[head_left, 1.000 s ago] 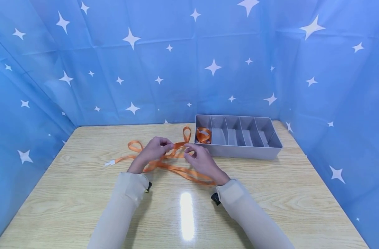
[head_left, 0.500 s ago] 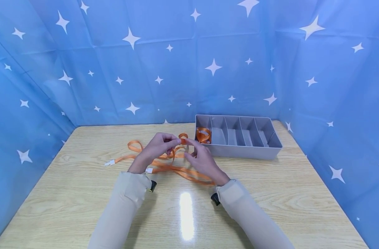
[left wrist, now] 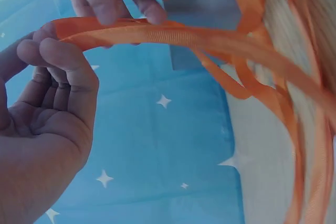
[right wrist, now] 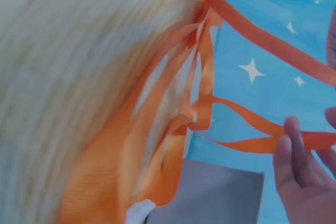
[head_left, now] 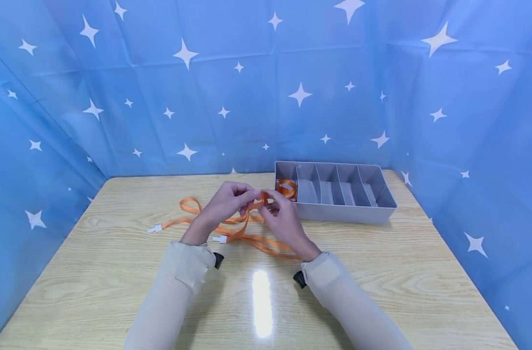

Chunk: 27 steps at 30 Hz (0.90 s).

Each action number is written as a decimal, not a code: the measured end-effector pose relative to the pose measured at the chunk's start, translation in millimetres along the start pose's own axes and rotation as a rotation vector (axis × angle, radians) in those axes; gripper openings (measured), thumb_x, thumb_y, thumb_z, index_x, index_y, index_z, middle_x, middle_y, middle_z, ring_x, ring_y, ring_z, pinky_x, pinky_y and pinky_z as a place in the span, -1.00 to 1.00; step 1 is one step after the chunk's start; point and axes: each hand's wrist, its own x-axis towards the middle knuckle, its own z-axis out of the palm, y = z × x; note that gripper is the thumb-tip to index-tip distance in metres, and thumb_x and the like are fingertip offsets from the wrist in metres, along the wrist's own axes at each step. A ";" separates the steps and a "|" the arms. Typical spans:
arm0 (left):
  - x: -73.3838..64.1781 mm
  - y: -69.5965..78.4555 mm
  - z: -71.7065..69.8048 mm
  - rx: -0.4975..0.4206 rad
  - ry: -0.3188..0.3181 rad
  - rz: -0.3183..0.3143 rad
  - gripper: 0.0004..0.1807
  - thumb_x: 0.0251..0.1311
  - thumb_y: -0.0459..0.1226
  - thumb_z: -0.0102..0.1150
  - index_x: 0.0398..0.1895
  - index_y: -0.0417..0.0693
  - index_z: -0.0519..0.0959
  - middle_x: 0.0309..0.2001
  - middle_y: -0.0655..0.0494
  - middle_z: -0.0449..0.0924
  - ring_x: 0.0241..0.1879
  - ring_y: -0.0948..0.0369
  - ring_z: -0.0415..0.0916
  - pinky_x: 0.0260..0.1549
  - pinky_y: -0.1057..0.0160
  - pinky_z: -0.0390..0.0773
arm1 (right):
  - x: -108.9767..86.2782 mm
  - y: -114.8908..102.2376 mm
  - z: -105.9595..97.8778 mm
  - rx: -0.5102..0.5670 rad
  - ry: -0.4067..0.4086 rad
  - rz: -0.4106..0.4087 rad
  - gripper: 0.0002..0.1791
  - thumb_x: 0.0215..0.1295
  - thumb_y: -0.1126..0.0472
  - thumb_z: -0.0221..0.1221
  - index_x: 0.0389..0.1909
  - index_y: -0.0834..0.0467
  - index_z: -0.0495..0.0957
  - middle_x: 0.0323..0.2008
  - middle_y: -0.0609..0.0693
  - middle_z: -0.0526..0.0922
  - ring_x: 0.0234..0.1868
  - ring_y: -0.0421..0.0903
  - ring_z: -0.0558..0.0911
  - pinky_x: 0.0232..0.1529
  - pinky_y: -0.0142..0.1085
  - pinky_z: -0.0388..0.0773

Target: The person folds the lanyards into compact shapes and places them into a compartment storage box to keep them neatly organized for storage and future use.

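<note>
In the head view my left hand (head_left: 225, 206) pinches an orange lanyard (left wrist: 173, 36) between thumb and forefinger, raised over the table. My right hand (head_left: 285, 223) grips the same strap just to the right, its fingertips close to the left ones; the right wrist view shows the band (right wrist: 247, 144) running between its fingers. From the hands the strap hangs down to a white clip (head_left: 222, 239). Below lie more orange lanyard straps (head_left: 266, 245), spread loosely, with a second white clip (head_left: 155, 228) at the left end and a loop (head_left: 188, 200) behind it.
A grey divided box (head_left: 340, 213) stands at the back right, close beyond my right hand. Its leftmost compartment holds a coiled orange lanyard (head_left: 288, 183). A blue star-patterned curtain (head_left: 248, 97) borders the wooden table (head_left: 379, 272) at the back and sides.
The upright loop between my hands has been drawn in and folded at the fingertips. My left hand has shifted slightly right and up; the right fingers have closed on the strap. A white clip has come into view.
</note>
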 end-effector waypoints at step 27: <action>-7.5 41.8 14.9 -0.031 0.096 0.186 -0.73 0.42 -0.21 0.15 -0.13 -0.25 0.70 -0.51 0.05 0.54 -0.64 0.11 0.27 -0.57 0.28 0.35 | 6.0 -20.5 -6.3 -0.130 0.284 -0.227 -0.84 0.38 0.31 0.22 -0.10 0.27 0.68 -0.20 0.10 0.61 -0.30 -0.05 0.59 -0.27 -0.13 0.64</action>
